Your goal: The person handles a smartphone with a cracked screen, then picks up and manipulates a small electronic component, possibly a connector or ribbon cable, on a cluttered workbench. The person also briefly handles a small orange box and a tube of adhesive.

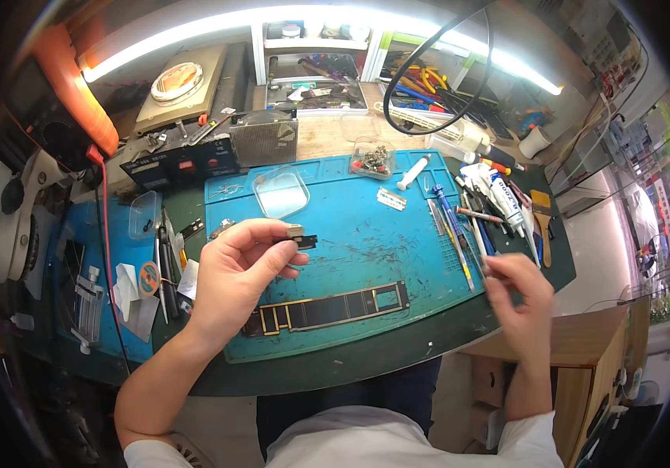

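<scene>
My left hand [237, 265] is raised over the blue work mat [366, 234] and pinches a small dark component with a metal end [300, 236] between thumb and fingers. Below it on the mat lies a long black circuit board strip with gold edges [327, 308]. My right hand [516, 282] is at the mat's right edge, fingers closed on a thin tool [477, 251] that sticks up out of a row of several tweezers and pens [459, 226] lying there.
On the mat's far side lie a clear plastic lid [281, 192], a small box of screws [372, 158], a syringe [413, 171] and a razor blade [391, 199]. A power supply [183, 160], a hot plate [179, 86], tool trays [436, 86] and tubes [502, 195] surround it. A microscope base [7, 226] stands at left.
</scene>
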{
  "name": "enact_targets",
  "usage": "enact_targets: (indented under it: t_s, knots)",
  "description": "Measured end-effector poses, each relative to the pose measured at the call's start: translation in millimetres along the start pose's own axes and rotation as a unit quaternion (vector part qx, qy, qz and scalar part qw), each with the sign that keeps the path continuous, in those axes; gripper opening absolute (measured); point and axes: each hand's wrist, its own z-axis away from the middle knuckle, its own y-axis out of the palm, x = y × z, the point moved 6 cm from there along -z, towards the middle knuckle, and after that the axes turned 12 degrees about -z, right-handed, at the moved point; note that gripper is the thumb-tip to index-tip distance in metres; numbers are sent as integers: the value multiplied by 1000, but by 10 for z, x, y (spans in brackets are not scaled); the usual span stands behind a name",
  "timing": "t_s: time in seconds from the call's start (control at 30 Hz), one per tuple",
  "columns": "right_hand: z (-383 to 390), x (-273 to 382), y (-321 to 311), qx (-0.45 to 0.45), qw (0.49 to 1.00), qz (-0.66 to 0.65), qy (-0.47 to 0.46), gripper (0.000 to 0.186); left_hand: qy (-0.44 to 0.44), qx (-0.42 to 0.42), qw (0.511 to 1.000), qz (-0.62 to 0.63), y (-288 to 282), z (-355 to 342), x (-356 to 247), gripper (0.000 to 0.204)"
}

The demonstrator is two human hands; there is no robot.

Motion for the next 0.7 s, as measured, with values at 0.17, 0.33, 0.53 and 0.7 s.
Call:
enact_targets:
  t_s: [0.17, 0.33, 0.53, 0.7]
  knots:
    - [-647, 334, 1098, 182, 966, -181, -23, 31, -9, 23, 1000, -10, 52, 4, -46, 22]
    - [-777, 219, 1617, 268, 918, -286, 63, 30, -22, 29, 999, 4, 81, 19, 18, 26]
    - [-635, -42, 1650, 250, 853, -415, 193, 22, -102, 81, 989, 77, 174, 67, 121, 31]
    - [-603, 12, 1582, 202, 904, -370, 73, 14, -87, 119, 989, 14, 191, 73, 112, 29]
